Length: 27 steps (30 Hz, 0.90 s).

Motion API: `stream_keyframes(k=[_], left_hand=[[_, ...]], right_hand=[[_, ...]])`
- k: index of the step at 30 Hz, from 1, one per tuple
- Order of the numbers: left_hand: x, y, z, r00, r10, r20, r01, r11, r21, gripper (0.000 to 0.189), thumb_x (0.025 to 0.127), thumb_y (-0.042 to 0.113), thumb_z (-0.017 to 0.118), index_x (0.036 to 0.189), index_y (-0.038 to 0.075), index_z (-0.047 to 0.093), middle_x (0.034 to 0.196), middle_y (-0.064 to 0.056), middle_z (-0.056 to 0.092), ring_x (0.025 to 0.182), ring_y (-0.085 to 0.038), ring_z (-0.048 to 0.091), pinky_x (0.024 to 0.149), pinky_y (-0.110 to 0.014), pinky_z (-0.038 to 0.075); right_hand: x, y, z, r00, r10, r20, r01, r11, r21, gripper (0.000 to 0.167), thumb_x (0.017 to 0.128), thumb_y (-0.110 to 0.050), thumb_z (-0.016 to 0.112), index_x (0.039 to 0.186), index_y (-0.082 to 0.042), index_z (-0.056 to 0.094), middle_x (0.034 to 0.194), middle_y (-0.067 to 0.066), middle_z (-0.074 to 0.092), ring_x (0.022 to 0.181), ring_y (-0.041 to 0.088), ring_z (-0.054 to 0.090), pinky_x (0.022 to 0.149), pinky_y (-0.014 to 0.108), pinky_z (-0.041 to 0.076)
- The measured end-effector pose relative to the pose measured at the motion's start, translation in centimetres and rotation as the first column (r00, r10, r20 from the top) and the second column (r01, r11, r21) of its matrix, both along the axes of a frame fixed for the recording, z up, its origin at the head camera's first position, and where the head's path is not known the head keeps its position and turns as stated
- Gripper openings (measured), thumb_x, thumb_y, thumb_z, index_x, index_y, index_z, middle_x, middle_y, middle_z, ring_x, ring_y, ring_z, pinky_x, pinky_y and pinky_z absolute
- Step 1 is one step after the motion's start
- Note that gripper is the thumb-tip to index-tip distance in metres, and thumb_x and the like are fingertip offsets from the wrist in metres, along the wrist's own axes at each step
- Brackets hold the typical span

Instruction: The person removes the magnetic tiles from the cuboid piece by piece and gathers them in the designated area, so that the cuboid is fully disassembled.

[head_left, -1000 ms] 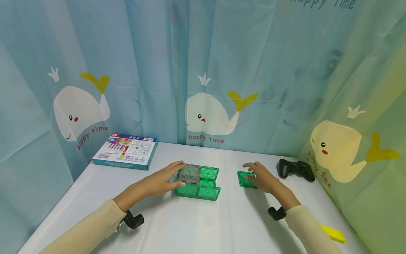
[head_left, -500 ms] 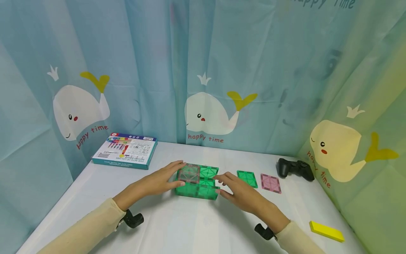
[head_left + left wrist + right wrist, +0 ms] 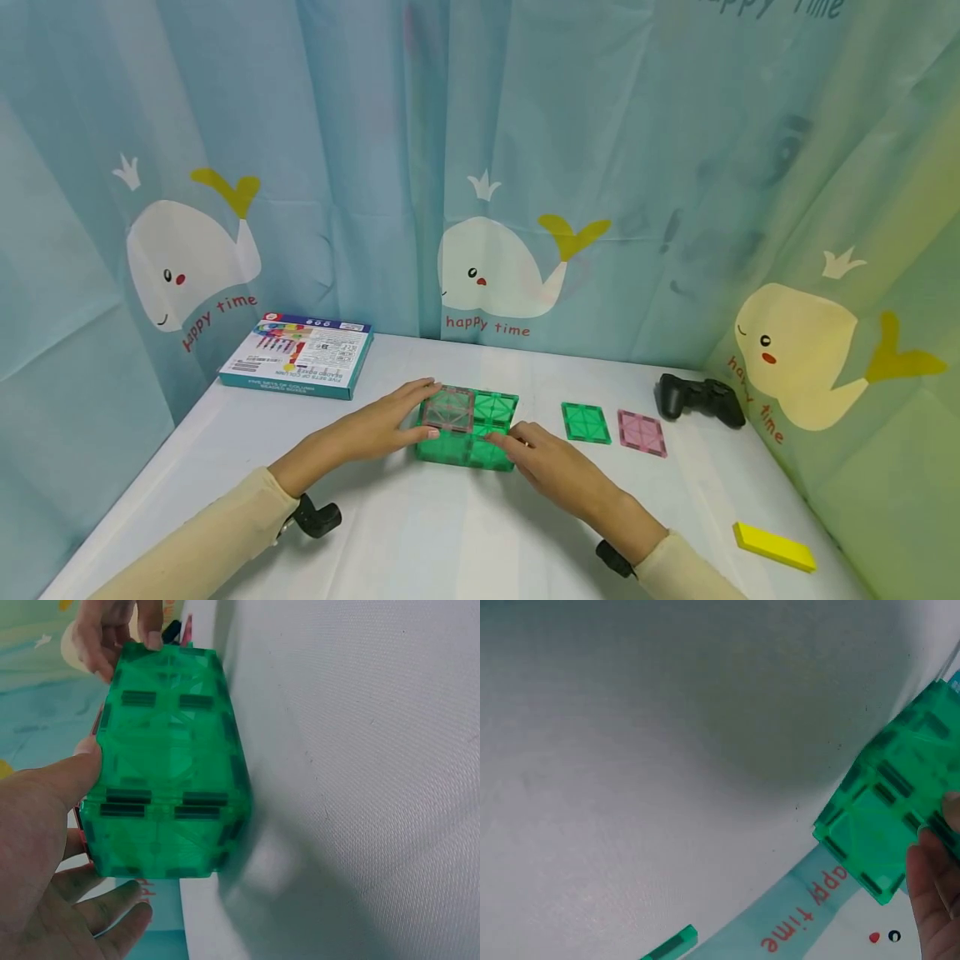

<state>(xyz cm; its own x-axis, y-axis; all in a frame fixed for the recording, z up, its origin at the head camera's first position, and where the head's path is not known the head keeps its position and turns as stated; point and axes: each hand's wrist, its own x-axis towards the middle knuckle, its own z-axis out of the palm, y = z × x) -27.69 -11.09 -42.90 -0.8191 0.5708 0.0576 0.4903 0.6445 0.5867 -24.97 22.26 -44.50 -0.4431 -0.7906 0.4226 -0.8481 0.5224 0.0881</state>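
A low box of clear green magnetic tiles (image 3: pixel 442 451) stands on the white table, with a pink square magnetic tile (image 3: pixel 448 410) over its back left part. My left hand (image 3: pixel 378 428) holds the box's left end, thumb at the near top edge and forefinger at the far side. In the left wrist view, its other fingers spread past the end of the green box (image 3: pixel 161 757). My right hand (image 3: pixel 558 468) pinches the top edge of the front wall near the right end. The right wrist view shows its fingertips (image 3: pixel 926 847) against the green tiles.
A loose green tile (image 3: pixel 587 423) and a pink tile (image 3: pixel 642 433) lie flat to the right. Beyond them sits a black game controller (image 3: pixel 699 400). A yellow block (image 3: pixel 774 547) lies front right, a flat cardboard box (image 3: pixel 296 358) back left. A whale-print curtain (image 3: pixel 360 167) surrounds the table.
My right hand has moved left from the loose green tile to the box's right end. The front right wall, which leaned outward, now stands more in line. My left hand has stayed put.
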Motion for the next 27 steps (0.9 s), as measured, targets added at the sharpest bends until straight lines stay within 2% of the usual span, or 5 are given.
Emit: stream_keyframes(k=[9, 17, 23, 27], left_hand=[[0.0, 0.0, 0.0, 1.000, -0.016, -0.005, 0.016, 1.000, 0.014, 0.078, 0.105, 0.052, 0.061, 0.167, 0.016, 0.031, 0.175, -0.012, 0.021, 0.159, -0.037, 0.027, 0.124, -0.060, 0.031], [0.1, 0.0, 0.2, 1.000, -0.017, -0.001, 0.017, 1.000, 0.008, 0.078, 0.106, 0.051, 0.061, 0.168, 0.015, 0.030, 0.175, -0.013, 0.021, 0.159, -0.037, 0.027, 0.124, -0.061, 0.031], [0.1, 0.0, 0.2, 1.000, -0.016, -0.001, 0.016, 1.000, 0.005, 0.078, 0.106, 0.051, 0.061, 0.168, 0.016, 0.030, 0.175, -0.013, 0.020, 0.159, -0.037, 0.027, 0.124, -0.061, 0.031], [-0.1, 0.0, 0.1, 1.000, -0.019, -0.003, 0.019, 1.000, -0.003, 0.078, 0.106, 0.052, 0.061, 0.168, 0.016, 0.030, 0.176, -0.013, 0.020, 0.159, -0.037, 0.027, 0.125, -0.060, 0.031]], right_hand=[[0.5, -0.1, 0.0, 1.000, -0.004, -0.012, 0.003, 1.000, -0.008, 0.074, 0.084, 0.003, 0.087, 0.149, -0.023, 0.062, 0.107, -0.001, 0.063, 0.089, 0.009, 0.061, 0.074, 0.019, 0.055], [1.3, -0.2, -0.2, 1.000, 0.000, 0.016, 0.001, 0.998, -0.055, 0.072, 0.084, 0.006, 0.085, 0.148, -0.019, 0.063, 0.099, -0.005, 0.056, 0.080, 0.004, 0.052, 0.067, 0.012, 0.048], [1.8, 0.1, 1.5, 0.992, -0.032, 0.121, 0.046, 0.992, -0.116, 0.069, 0.088, 0.010, 0.079, 0.149, -0.017, 0.062, 0.103, -0.006, 0.055, 0.085, 0.002, 0.051, 0.068, 0.011, 0.047], [1.0, 1.5, 3.3, 0.984, -0.040, 0.174, 0.080, 0.971, -0.227, 0.061, 0.093, 0.011, 0.073, 0.148, -0.014, 0.062, 0.104, -0.004, 0.057, 0.084, 0.002, 0.050, 0.067, 0.013, 0.047]])
